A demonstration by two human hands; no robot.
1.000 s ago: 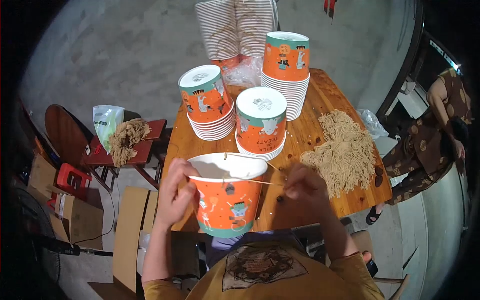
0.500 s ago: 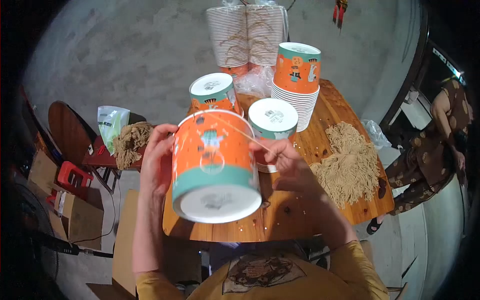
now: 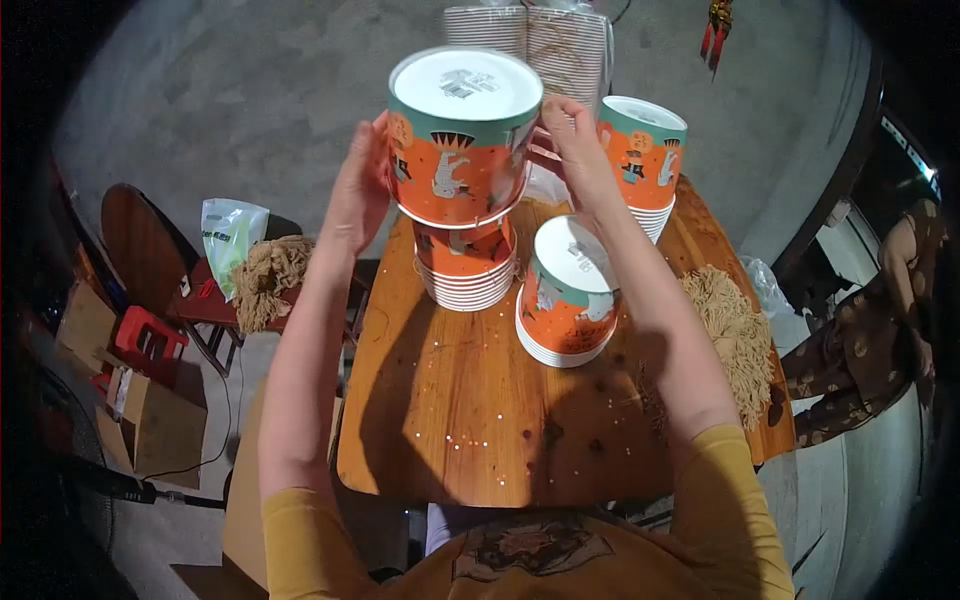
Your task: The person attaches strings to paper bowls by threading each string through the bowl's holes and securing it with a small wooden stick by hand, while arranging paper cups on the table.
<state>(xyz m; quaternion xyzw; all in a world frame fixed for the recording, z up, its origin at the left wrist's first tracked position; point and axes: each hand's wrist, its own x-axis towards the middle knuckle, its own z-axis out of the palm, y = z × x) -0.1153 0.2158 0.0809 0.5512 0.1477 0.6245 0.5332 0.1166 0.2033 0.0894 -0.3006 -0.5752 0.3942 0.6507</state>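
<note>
An orange and green paper bucket point(image 3: 462, 165) is upside down, its white base facing up, between my two hands. My left hand point(image 3: 362, 185) grips its left side, and my right hand point(image 3: 572, 145) has hold of the right side. Directly below it stands a short stack of upturned paper buckets point(image 3: 466, 262); the held bucket's rim overlaps the stack's top, and I cannot tell whether they are fully nested. A second short bucket stack point(image 3: 568, 320) stands under my right forearm. Behind that forearm rises a taller stack point(image 3: 640, 165), partly hidden.
Tall wrapped stacks point(image 3: 565, 50) stand at the back of the wooden table point(image 3: 470, 400). Tan cords point(image 3: 735, 335) lie on its right side, and small white bits dot the front. Another person point(image 3: 860, 320) is at the right. A red stool point(image 3: 148, 338) and cardboard box point(image 3: 165, 425) are left.
The bucket has moved up and away from me, turning base-up over the left stack. The thin cord my right hand pinched at its rim is no longer seen in my fingers.
</note>
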